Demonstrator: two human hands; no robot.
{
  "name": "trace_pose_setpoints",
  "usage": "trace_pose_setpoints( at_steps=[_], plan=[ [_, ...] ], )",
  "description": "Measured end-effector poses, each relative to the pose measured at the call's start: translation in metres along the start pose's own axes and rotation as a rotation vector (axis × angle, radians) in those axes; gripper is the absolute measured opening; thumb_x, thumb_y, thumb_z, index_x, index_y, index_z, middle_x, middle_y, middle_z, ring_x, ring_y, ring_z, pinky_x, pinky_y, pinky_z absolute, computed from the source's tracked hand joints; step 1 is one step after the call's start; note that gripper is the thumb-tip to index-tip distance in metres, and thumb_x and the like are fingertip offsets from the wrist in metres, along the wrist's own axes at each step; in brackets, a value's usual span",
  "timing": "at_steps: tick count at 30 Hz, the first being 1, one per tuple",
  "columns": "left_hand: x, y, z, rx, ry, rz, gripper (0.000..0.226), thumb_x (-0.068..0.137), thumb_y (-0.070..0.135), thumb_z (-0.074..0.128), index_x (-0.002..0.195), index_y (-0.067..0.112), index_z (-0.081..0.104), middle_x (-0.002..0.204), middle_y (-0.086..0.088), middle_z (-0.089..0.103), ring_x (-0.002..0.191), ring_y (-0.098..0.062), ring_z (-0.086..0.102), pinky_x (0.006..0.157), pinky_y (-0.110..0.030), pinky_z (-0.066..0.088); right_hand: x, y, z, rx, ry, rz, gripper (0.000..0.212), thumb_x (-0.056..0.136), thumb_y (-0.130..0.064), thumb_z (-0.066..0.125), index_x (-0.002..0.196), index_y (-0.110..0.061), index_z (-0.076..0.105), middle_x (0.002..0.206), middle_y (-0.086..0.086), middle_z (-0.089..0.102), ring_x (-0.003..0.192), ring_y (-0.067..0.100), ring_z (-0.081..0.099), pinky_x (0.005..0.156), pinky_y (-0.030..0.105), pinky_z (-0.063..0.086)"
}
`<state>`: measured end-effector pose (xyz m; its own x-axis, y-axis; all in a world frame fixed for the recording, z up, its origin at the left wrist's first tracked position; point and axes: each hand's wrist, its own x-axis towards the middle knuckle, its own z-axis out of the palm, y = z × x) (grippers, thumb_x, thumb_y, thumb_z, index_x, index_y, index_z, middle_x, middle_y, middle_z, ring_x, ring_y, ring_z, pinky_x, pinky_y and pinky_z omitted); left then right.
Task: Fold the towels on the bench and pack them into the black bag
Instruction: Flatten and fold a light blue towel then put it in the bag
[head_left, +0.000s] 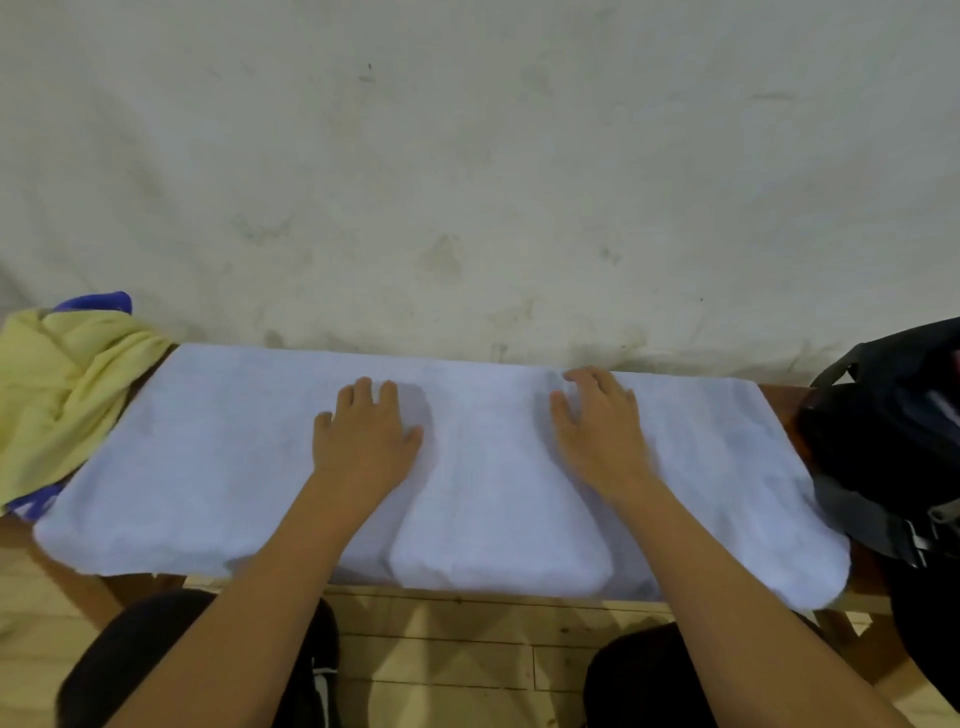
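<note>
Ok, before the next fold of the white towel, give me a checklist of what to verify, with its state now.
1. White towel spread flat on bench: ok.
2. Left hand and right hand flat on it, fingers straight: ok.
3. Towel's near edge fully on bench: not ok, it overhangs.
4. Yellow towel off the white one: cannot tell, they meet at the corner.
5. Black bag open: cannot tell.

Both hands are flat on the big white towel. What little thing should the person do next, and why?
Probably grip one end of the white towel and fold it over to the other end. It already lies spread flat along the bench, with the left hand and right hand pressing open on its middle, so smoothing looks done. The yellow towel waits crumpled, and the black bag sits at the right.
</note>
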<state>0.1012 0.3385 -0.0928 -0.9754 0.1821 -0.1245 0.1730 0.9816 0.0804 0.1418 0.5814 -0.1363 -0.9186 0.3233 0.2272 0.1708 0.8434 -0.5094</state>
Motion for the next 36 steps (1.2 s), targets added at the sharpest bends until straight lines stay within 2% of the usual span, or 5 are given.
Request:
trace_pose_setpoints(
  at_steps=[9, 15, 19, 27, 36],
  plan=[
    [-0.062, 0.046, -0.002, 0.065, -0.051, 0.006, 0.057, 0.096, 0.065, 0.032, 0.118, 0.019, 0.057, 0.116, -0.002, 0.061, 0.109, -0.024, 0.059, 0.08, -0.032, 0.039, 0.017, -0.024, 0.039, 0.213, -0.023, -0.5, 0.048, 0.084, 0.006, 0.046, 0.123, -0.013, 0.068, 0.128, 0.005, 0.065, 0.121, 0.026, 0.058, 0.104, 0.049, 0.045],
    [-0.059, 0.053, 0.006, -0.085, -0.104, 0.028, 0.046, 0.097, 0.057, 0.042, 0.113, 0.016, 0.058, 0.109, -0.004, 0.061, 0.101, -0.024, 0.059, 0.073, -0.03, 0.036, 0.015, -0.048, 0.059, 0.178, -0.176, -0.436, 0.056, 0.089, 0.008, 0.052, 0.133, -0.027, 0.062, 0.141, -0.01, 0.054, 0.136, 0.014, 0.037, 0.117, 0.02, 0.016],
    [-0.056, 0.055, 0.009, -0.162, -0.131, 0.05, 0.03, 0.102, 0.043, 0.039, 0.11, 0.017, 0.052, 0.092, -0.002, 0.052, 0.09, -0.024, 0.055, 0.072, -0.031, 0.034, 0.013, -0.057, 0.062, 0.179, -0.156, -0.42, 0.02, 0.095, -0.028, 0.055, 0.099, -0.03, 0.074, 0.112, -0.02, 0.065, 0.12, 0.01, 0.043, 0.108, 0.034, 0.036],
    [-0.053, 0.042, 0.004, -0.441, -0.132, 0.087, 0.034, 0.092, 0.028, 0.052, 0.068, 0.02, 0.031, 0.07, 0.001, 0.039, 0.062, -0.016, 0.039, 0.055, -0.028, 0.03, 0.013, -0.051, 0.055, 0.133, -0.096, -0.457, 0.02, 0.089, -0.006, 0.059, 0.101, -0.015, 0.073, 0.097, -0.001, 0.068, 0.094, 0.019, 0.061, 0.09, 0.035, 0.045],
    [-0.035, -0.003, -0.016, -0.739, 0.029, -0.011, 0.004, 0.083, 0.01, 0.06, 0.083, 0.012, 0.057, 0.069, -0.005, 0.058, 0.056, -0.015, 0.05, 0.045, -0.019, 0.033, 0.016, -0.039, 0.044, 0.283, -0.003, -0.427, 0.045, 0.079, 0.015, 0.036, 0.1, -0.01, 0.068, 0.095, 0.002, 0.059, 0.089, 0.011, 0.038, 0.087, 0.012, 0.033]
  ],
)
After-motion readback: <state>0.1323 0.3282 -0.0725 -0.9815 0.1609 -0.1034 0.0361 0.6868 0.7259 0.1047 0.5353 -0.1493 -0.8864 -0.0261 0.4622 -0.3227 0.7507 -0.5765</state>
